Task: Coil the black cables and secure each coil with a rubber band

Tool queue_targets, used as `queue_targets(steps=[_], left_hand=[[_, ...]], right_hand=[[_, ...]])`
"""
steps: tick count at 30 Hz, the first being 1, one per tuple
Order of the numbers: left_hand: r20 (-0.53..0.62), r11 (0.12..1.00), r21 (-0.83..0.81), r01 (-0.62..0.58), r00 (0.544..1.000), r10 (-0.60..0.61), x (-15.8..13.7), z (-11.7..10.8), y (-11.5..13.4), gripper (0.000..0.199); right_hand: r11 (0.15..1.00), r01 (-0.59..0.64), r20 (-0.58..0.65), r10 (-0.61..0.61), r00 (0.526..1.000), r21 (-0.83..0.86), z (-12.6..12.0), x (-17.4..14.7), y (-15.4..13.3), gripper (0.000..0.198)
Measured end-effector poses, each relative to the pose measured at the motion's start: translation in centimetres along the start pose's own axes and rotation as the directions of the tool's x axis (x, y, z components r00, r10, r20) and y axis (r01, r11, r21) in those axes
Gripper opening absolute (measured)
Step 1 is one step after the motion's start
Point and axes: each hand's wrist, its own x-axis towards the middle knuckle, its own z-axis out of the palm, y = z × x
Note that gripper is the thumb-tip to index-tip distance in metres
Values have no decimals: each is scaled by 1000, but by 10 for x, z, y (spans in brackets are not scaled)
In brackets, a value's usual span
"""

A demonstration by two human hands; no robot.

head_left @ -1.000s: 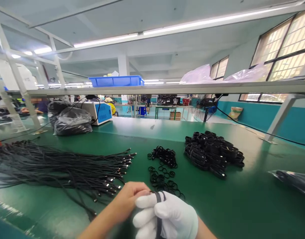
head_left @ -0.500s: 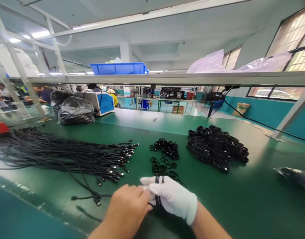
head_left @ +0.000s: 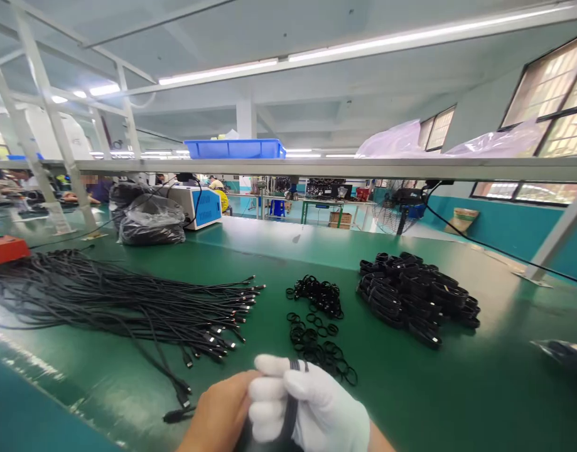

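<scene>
My right hand [head_left: 316, 408], in a white glove, is closed around a black cable [head_left: 291, 417] that runs bent through its palm. Thin black bands [head_left: 295, 365] circle its index finger. Pressed against the glove from the left is my bare left hand [head_left: 225, 408], its fingers bent and partly hidden; it appears to grip the same cable. A black cable end [head_left: 177, 415] lies beside the left wrist. Just beyond the glove are loose small black rings [head_left: 316, 351], with a denser heap of them [head_left: 318, 294] behind.
Long black cables [head_left: 128, 301] spread across the green table [head_left: 264, 260] at left, their plugs toward the middle. Coiled cables [head_left: 420, 295] are piled at right. Farther back stand a plastic bag [head_left: 151, 220] and a blue-white machine [head_left: 206, 207]. A shelf [head_left: 316, 168] crosses overhead.
The gloved fingers have curled in, and the left hand has shifted lower and partly behind them. The scene sits lower because the camera tilted up.
</scene>
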Motion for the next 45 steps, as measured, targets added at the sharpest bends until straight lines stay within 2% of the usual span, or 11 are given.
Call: queue_targets(steps=[5, 12, 15, 19, 24, 28, 30, 35, 38, 40, 45], left_hand=[[-74, 878, 466, 108, 994, -84, -19, 18, 5, 29], [67, 732, 663, -156, 986, 150, -22, 20, 36, 22], [142, 713, 643, -278, 959, 246, -11, -10, 41, 7], [262, 780, 486, -395, 917, 302, 9, -53, 42, 10], [364, 851, 252, -461, 860, 358, 28, -68, 31, 9], [52, 820, 322, -473, 874, 483, 23, -59, 22, 7], [-132, 798, 382, -466, 827, 546, 15, -52, 19, 22], [33, 693, 404, -597, 766, 641, 3, -43, 22, 27], [126, 829, 238, -507, 862, 491, 8, -49, 27, 20], [175, 952, -116, -282, 938, 299, 12, -50, 28, 10], [353, 675, -716, 180, 927, 127, 13, -21, 19, 16]], right_hand=[[957, 251, -250, -210, 945, 145, -3, 4, -13, 35], [987, 142, -518, -159, 841, -74, -17, 2, -2, 57], [995, 4, -461, -49, 886, -98, -13, 2, 7, 47], [990, -136, -153, 130, 980, -29, -8, 1, 19, 39], [946, -324, -146, 322, 935, 9, -14, 0, 34, 43], [944, -325, -211, 330, 920, 58, -18, 2, 33, 34], [949, -305, -225, 314, 922, 75, -20, 2, 31, 36], [959, -265, -125, 276, 953, 96, -29, 1, 32, 39], [954, -286, -42, 290, 956, 91, -33, -3, 33, 39], [956, -285, 7, 286, 958, 70, -30, -6, 31, 40], [981, -186, 4, 187, 982, -47, -21, -10, 23, 44]])
